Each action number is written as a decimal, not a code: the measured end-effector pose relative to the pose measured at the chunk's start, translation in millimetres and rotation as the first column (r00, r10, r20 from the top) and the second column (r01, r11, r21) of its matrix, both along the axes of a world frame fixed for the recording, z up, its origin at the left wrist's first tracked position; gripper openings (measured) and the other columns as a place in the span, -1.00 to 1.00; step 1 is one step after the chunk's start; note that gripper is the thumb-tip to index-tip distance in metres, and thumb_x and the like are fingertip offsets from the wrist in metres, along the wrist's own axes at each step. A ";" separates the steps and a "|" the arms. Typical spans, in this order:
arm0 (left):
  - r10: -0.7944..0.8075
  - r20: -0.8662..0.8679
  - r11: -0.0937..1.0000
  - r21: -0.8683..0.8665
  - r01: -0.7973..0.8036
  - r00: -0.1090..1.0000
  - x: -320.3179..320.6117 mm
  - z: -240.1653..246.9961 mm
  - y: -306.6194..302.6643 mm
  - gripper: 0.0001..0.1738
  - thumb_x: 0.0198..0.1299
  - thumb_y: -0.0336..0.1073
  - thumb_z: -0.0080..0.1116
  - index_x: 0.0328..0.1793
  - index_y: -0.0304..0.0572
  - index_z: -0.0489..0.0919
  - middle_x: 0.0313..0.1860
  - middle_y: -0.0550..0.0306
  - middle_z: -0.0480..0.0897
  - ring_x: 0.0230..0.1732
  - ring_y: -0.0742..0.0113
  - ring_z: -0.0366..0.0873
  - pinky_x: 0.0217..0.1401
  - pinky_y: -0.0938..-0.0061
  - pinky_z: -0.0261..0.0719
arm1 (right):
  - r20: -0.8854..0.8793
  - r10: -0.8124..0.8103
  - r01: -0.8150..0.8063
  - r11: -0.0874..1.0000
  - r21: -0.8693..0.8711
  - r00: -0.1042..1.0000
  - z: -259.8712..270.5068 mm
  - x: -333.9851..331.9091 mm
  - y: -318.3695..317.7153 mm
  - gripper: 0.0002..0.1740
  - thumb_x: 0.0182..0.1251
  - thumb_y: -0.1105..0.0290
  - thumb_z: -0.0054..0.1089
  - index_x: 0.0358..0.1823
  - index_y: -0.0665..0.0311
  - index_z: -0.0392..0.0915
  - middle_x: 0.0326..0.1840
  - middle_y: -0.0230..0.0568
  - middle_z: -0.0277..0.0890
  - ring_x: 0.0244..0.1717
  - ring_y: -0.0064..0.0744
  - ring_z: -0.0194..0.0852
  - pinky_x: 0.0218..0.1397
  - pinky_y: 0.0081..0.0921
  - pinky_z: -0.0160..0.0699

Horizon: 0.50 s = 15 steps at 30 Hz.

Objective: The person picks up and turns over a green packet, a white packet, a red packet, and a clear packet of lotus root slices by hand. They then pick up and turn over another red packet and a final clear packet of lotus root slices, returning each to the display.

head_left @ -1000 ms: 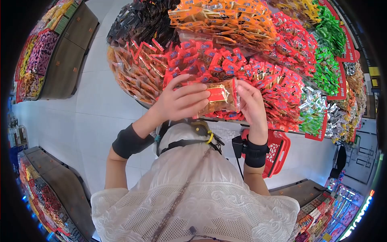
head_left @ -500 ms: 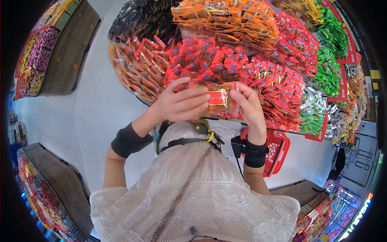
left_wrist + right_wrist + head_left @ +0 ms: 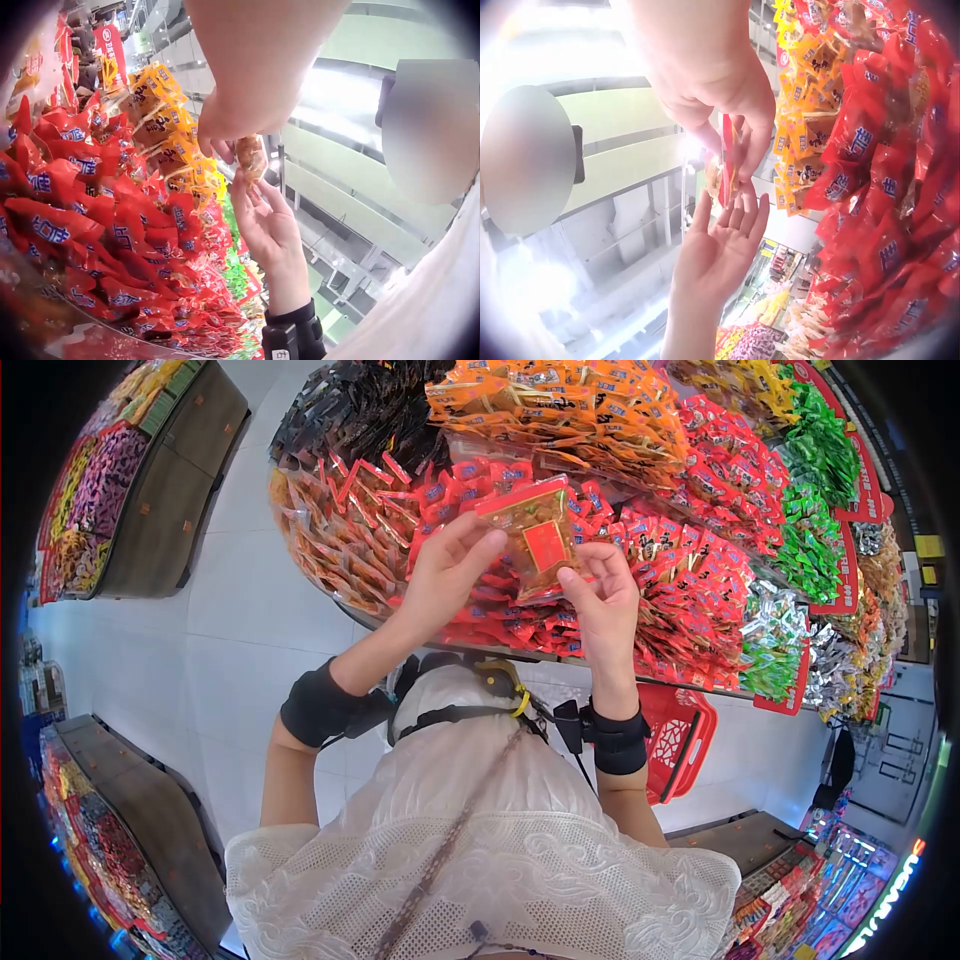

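A clear snack packet [image 3: 535,530] with a red label is held up over the piled display, tilted on end. My left hand [image 3: 480,540] pinches its left edge between thumb and fingers. My right hand [image 3: 585,565] pinches its lower right edge. The left wrist view shows the packet [image 3: 251,154] between my near left hand [image 3: 225,142] and the upturned right hand [image 3: 259,199]. Seen from the right wrist, the right hand [image 3: 735,146] pinches the packet [image 3: 724,176], and the left hand [image 3: 731,217] has its fingertips against it from below.
The display table [image 3: 400,628] carries heaps of red packets [image 3: 680,590], orange ones [image 3: 560,410], black ones [image 3: 350,410] and green ones [image 3: 815,500]. A red shopping basket [image 3: 680,735] hangs by my right side. Other snack shelves [image 3: 170,490] stand across the white floor [image 3: 230,650].
Both hands have moved up and away from my body with the packet. It has turned from lying sideways to standing tilted on end. My left fingers have shifted from its front to its left edge.
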State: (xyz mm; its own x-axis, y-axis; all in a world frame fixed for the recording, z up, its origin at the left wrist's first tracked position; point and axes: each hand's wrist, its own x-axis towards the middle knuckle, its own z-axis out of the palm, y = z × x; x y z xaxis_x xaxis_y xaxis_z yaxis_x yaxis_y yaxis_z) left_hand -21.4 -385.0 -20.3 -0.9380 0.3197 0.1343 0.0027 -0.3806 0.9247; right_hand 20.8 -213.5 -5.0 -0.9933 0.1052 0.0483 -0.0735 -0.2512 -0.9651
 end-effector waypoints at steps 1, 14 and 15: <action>-0.009 0.039 1.000 0.006 0.009 0.999 -0.2 2.2 1.8 -0.69 0.26 -0.34 -0.02 0.07 -0.35 0.39 -0.16 0.13 0.57 -0.12 0.50 0.50 -0.05 0.59 0.44 | -0.010 0.010 -0.010 1.000 0.013 1.000 -1.2 1.3 -1.7 -0.69 0.11 0.65 0.13 -0.12 0.32 0.31 -0.09 -0.18 0.45 -0.33 -0.69 0.50 -0.40 -0.84 0.43; 0.022 0.185 1.000 -0.004 -0.021 0.982 -5.2 0.4 2.3 -0.71 0.19 -0.38 0.07 0.01 -0.39 0.45 -0.20 0.09 0.61 -0.24 0.52 0.55 -0.20 0.63 0.52 | 0.150 0.228 -0.228 0.974 -0.019 0.962 -17.3 8.1 8.5 -0.71 0.26 0.50 0.02 -0.01 0.37 0.28 -0.10 -0.23 0.44 -0.05 -0.55 0.42 -0.09 -0.60 0.51; 0.016 0.185 1.000 -0.021 -0.013 0.983 -5.7 1.2 1.4 -0.71 0.19 -0.39 0.07 0.01 -0.39 0.46 -0.19 0.08 0.61 -0.23 0.51 0.55 -0.18 0.64 0.51 | 0.172 0.248 -0.251 0.968 -0.006 0.953 -17.9 8.6 11.1 -0.70 0.26 0.49 0.04 0.00 0.37 0.28 -0.09 -0.22 0.44 -0.04 -0.51 0.44 -0.06 -0.59 0.50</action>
State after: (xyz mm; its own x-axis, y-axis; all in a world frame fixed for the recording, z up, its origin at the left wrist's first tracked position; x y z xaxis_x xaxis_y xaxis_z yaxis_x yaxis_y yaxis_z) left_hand -27.1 -383.6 -19.1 -0.9505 0.3068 -0.0488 -0.1643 -0.3633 0.9171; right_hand 29.3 -202.4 -22.9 -0.9814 -0.1463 -0.1242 0.1552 -0.2248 -0.9620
